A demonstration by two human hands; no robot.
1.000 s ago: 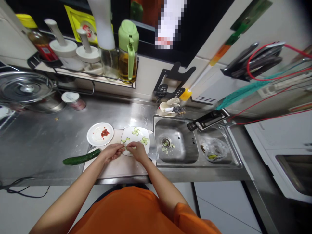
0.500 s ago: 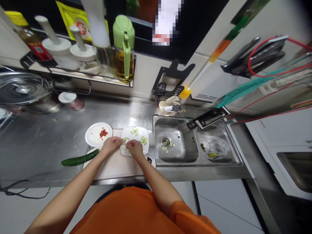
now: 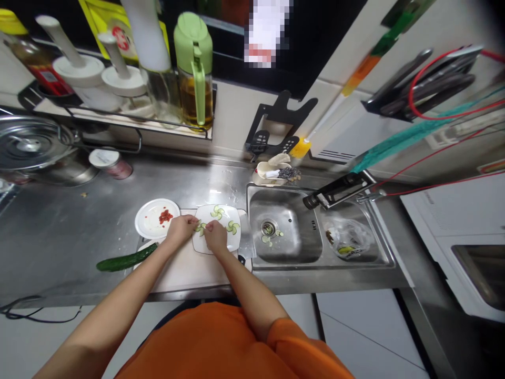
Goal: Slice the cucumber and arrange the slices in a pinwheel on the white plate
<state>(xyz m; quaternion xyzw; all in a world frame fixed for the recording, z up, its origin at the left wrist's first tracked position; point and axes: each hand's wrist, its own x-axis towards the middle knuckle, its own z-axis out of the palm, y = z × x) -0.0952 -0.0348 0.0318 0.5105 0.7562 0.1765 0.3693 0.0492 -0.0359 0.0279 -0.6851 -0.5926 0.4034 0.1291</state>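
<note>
A white square plate (image 3: 232, 243) rests on a pale cutting board (image 3: 177, 273), with green-edged cucumber slices (image 3: 216, 212) set out on it in pinwheels. My left hand (image 3: 182, 229) reaches over the plate's left rim, thumb and finger pinched at the edge of the left pinwheel (image 3: 201, 228). From the other side my right hand (image 3: 216, 236) pinches at the same slices, its fingertips partly hiding them. Left of the board lies a whole cucumber (image 3: 126, 260), its cut end under my left forearm. A round white plate (image 3: 147, 223) behind my left hand bears small red pieces (image 3: 164, 216).
A knife blade (image 3: 246, 239) lies between plate and sink. The steel sink (image 3: 284, 210) has cucumber scraps near its drain; a plastic bag (image 3: 351, 237) sits in the second basin. Oil bottle (image 3: 193, 73), lidded pot (image 3: 35, 152) and can (image 3: 111, 164) stand behind.
My left fingertips have shifted slightly away from my right ones, up along the left pinwheel, whose slices now show more. My right hand has moved a little. The camera view has shifted slightly.
</note>
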